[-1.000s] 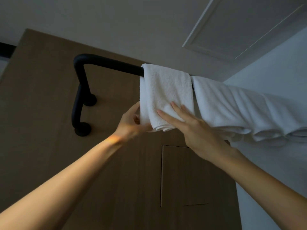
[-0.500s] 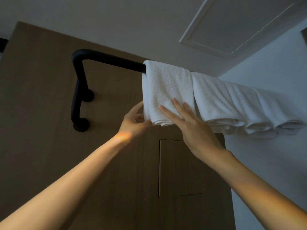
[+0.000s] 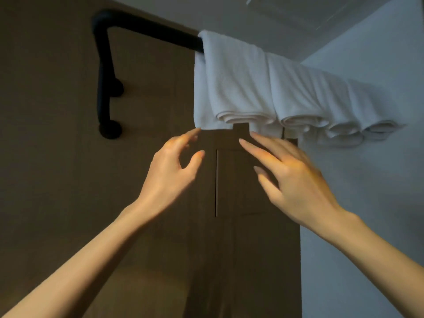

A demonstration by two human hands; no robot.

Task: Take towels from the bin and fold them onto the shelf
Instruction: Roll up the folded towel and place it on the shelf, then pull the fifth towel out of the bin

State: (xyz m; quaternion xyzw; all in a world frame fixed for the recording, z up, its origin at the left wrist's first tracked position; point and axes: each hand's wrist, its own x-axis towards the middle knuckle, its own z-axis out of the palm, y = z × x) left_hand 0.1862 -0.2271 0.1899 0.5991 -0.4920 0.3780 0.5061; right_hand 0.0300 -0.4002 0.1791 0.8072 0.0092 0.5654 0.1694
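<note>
A black rail [image 3: 146, 27] juts from the brown wall [image 3: 46, 134] on two round mounts at the left and runs right toward the white wall. Folded white towels hang over it side by side: the left towel [image 3: 231, 81] drapes nearest the bare stretch of rail, touching the next towel [image 3: 298, 92], with more towels [image 3: 362, 111] bunched further right.

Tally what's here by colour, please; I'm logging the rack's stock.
White folded towels draped over the rail: 4, the leftmost, then.
Black rail: 1.
Total: 5.
</note>
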